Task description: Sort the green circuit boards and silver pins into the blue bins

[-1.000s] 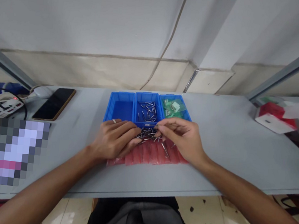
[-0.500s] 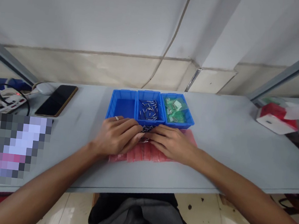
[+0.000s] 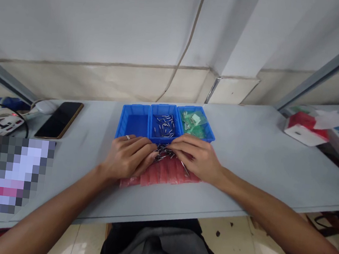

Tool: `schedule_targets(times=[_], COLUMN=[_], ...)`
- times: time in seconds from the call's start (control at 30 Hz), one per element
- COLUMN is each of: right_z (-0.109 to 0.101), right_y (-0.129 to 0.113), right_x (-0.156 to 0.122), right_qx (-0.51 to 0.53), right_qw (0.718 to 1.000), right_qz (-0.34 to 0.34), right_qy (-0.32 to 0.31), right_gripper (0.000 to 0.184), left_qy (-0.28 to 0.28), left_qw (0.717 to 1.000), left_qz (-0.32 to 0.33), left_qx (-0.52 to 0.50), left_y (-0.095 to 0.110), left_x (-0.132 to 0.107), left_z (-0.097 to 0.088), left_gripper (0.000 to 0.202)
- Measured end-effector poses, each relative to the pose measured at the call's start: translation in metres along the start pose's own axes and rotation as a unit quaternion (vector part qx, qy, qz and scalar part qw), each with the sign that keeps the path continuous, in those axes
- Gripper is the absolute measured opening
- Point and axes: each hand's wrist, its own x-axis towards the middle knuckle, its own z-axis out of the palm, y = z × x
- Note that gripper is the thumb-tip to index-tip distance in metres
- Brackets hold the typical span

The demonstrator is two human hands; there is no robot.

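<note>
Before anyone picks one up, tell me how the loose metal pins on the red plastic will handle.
The metal pins look stiff, since each lies straight. Thin and round, they will probably roll or slip from the right hand if pinched singly. Lying crossed in a heap, they will likely shift together when one is pushed.

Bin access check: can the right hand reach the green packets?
Probably yes. The right hand rests just in front of the rightmost blue bin, which holds the green packets; only its low rim lies between, and the left hand sits farther left.
</note>
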Motion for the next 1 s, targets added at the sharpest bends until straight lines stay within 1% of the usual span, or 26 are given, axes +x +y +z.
schedule_targets(times=[0.1, 0.17, 0.27, 0.37, 0.43, 0.57, 0.67, 0.77, 0.87, 0.93, 1.0], right_z=[-0.004, -0.007, -0.008, -0.007, -0.006, -0.007, -0.009, -0.009, -0.009, -0.009, -0.009], right_y=[-0.007, -0.010, -0.013, -0.014, -0.014, -0.015, -0.015, -0.014, -0.016, -0.016, -0.016], right_x=[0.004, 0.006, 0.007, 0.006, 0.006, 0.005, 0.005, 0.005, 0.006, 0.006, 0.005], right_qx=[0.065, 0.119, 0.221, 0.302, 0.331, 0.358, 0.360, 0.365, 0.366, 0.369, 0.379], right_qw=[0.995, 0.985, 0.956, 0.925, 0.913, 0.901, 0.900, 0.904, 0.906, 0.904, 0.900], right_qz=[0.054, 0.105, 0.178, 0.217, 0.225, 0.230, 0.232, 0.214, 0.203, 0.205, 0.208], right_qy=[0.053, 0.067, 0.076, 0.078, 0.075, 0.081, 0.075, 0.063, 0.066, 0.066, 0.059], right_gripper=[0.018, 0.012, 0.006, 0.009, 0.010, 0.011, 0.013, 0.012, 0.011, 0.010, 0.010], left_qy=[-0.009, -0.009, -0.002, 0.011, 0.024, 0.036, 0.026, 0.012, 0.007, 0.013, 0.012], left_qw=[1.000, 1.000, 1.000, 1.000, 1.000, 0.999, 1.000, 1.000, 1.000, 1.000, 1.000], left_qz=[-0.009, -0.008, -0.001, 0.005, 0.006, 0.003, 0.006, 0.007, -0.004, 0.000, 0.009], left_qx=[-0.001, 0.004, 0.011, 0.005, -0.004, -0.016, -0.009, -0.013, -0.024, -0.018, -0.014], left_y=[0.001, 0.002, 0.004, 0.006, 0.006, 0.006, 0.005, 0.004, 0.004, 0.005, 0.005], left_x=[0.000, 0.001, 0.002, 0.004, 0.004, 0.004, 0.003, 0.002, 0.002, 0.003, 0.003], left_z=[0.000, 0.001, 0.004, 0.005, 0.005, 0.004, 0.005, 0.006, 0.006, 0.006, 0.006], left_gripper=[0.010, 0.016, 0.020, 0.016, 0.013, 0.019, 0.012, 0.005, 0.009, 0.010, 0.006])
